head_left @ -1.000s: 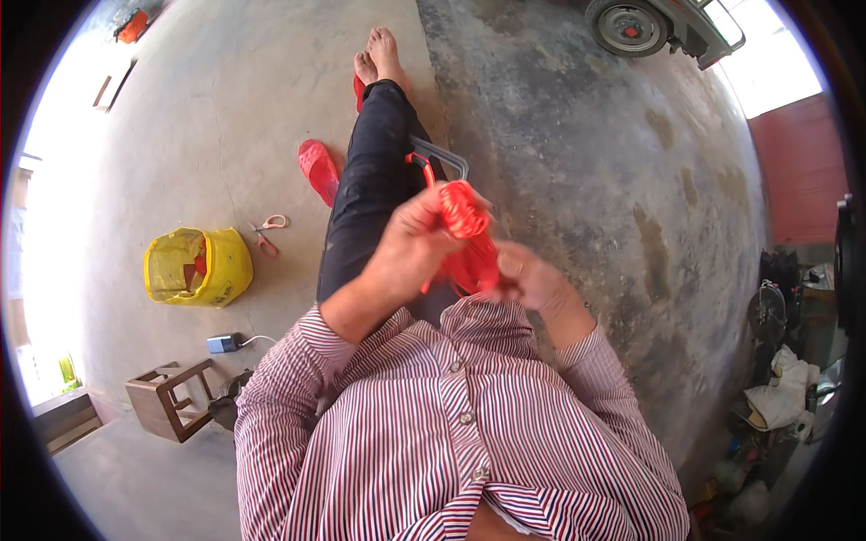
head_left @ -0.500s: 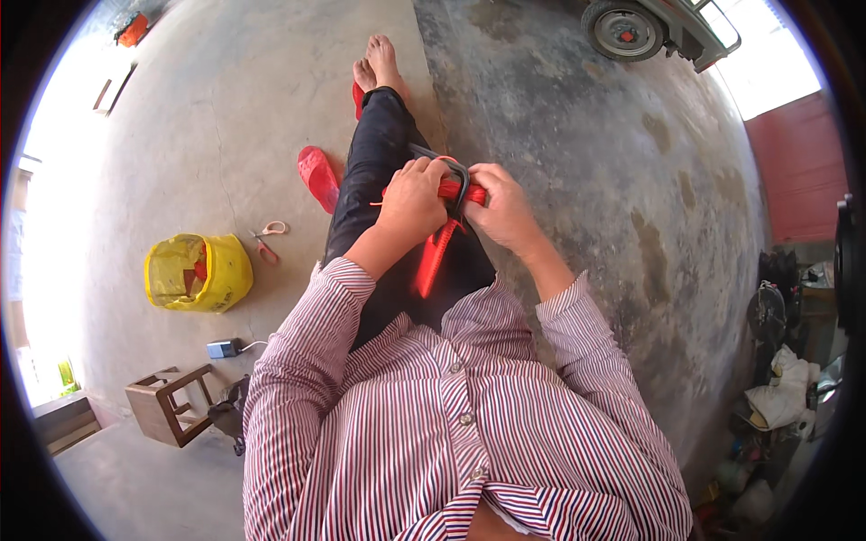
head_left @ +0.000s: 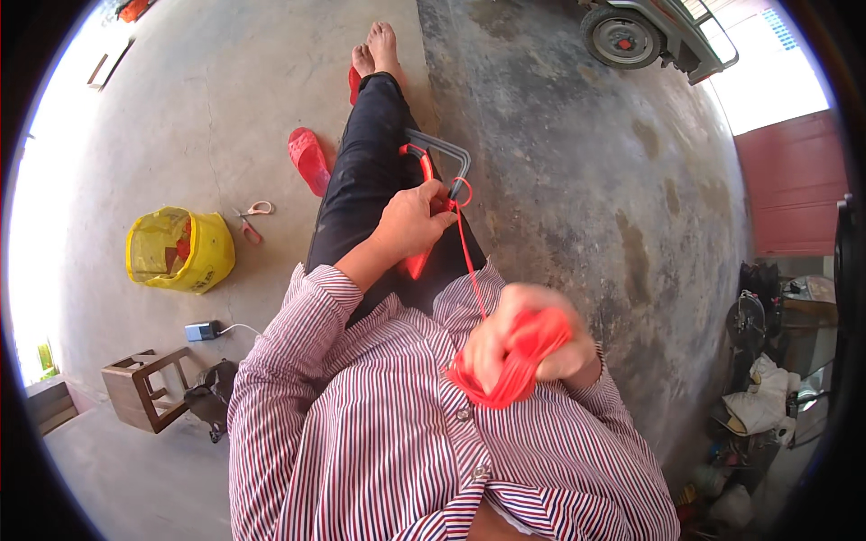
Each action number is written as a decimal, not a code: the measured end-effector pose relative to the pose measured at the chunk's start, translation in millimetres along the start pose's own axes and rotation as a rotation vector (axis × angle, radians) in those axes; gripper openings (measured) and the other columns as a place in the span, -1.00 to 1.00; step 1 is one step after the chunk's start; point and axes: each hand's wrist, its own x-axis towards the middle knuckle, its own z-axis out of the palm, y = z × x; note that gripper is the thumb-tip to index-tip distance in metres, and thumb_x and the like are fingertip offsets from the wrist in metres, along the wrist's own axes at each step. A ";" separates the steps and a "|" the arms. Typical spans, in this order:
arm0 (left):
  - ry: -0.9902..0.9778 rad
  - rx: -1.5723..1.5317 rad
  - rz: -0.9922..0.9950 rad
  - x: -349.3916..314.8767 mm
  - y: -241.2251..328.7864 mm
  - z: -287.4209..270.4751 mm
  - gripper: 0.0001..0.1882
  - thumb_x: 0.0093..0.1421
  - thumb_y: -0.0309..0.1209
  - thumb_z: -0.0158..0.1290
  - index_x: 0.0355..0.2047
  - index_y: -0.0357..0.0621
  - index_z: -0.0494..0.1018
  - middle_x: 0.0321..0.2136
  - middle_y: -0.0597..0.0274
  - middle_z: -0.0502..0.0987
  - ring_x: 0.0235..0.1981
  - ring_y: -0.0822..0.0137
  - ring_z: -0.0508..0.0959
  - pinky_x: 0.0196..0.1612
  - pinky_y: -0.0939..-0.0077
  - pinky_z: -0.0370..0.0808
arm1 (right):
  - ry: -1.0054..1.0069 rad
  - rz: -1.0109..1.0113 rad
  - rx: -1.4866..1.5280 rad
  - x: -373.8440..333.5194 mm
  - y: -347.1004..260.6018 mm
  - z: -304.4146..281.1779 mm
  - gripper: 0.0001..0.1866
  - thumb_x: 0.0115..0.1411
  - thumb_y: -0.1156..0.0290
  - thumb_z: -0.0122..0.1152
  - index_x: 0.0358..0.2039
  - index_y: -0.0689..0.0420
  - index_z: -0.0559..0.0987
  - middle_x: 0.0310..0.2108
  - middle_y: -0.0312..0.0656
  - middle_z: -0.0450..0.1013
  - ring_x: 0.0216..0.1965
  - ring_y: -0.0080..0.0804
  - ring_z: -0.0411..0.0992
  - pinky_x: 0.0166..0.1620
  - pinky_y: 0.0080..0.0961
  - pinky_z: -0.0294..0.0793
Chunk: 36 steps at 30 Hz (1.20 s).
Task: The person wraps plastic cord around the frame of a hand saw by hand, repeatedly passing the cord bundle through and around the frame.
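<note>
My left hand (head_left: 408, 224) is closed over my thighs, pinching a red cord-wrapped piece at the lower end of a dark grey bent frame (head_left: 444, 145). A red woven strip (head_left: 417, 265) shows below that hand, and a red band curves up to the frame's far end. Close to my chest, my right hand (head_left: 489, 350) is wrapped round a bundle of red cord (head_left: 514, 382); the hand is partly blurred. One thin red cord (head_left: 468, 248) runs taut between the bundle and the frame, with a small loop beside the left fingers.
On the floor at left are a yellow bag (head_left: 213, 253) with red material inside, scissors (head_left: 250, 227), a small blue box with a white cable (head_left: 202, 331) and a wooden stool (head_left: 135, 397). A red slipper (head_left: 309, 160) lies beside my legs. A vehicle wheel (head_left: 621, 38) stands far right.
My right hand has moved away from the frame toward my chest with the cord bundle, drawing out a length of cord. The left hand stays at the frame, now more fully visible.
</note>
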 end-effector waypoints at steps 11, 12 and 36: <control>-0.163 0.051 -0.046 12.5 -7.5 6.9 -0.58 0.11 -0.35 0.20 -0.06 -0.27 0.42 -0.41 0.03 0.59 -0.33 0.17 0.60 -0.22 0.34 0.50 | -0.141 -0.204 0.409 27.3 -21.8 61.7 -0.44 0.00 0.18 0.47 -0.22 0.27 0.36 -0.41 -0.16 0.44 -0.47 -0.51 0.42 -0.42 -0.53 0.42; -0.174 0.061 -0.078 10.4 -10.1 2.6 -0.55 0.09 -0.27 0.21 -0.07 -0.25 0.43 -0.37 -0.07 0.60 -0.28 -0.02 0.60 -0.18 0.22 0.49 | -0.211 -0.315 0.522 29.3 -21.3 61.3 -0.45 0.01 0.17 0.46 -0.23 0.29 0.36 -0.46 -0.16 0.44 -0.55 -0.48 0.41 -0.50 -0.49 0.41; 0.262 -0.212 0.001 20.7 12.8 -26.3 -0.84 0.23 -0.46 0.08 -0.49 -0.24 0.47 -0.63 0.48 0.38 -0.57 0.66 0.29 -0.54 0.66 0.26 | 0.676 -0.244 -1.009 77.9 53.8 -120.4 -0.74 0.09 0.59 0.23 -0.16 0.24 0.54 -0.35 -0.18 0.54 -0.27 -0.39 0.55 -0.19 -0.49 0.53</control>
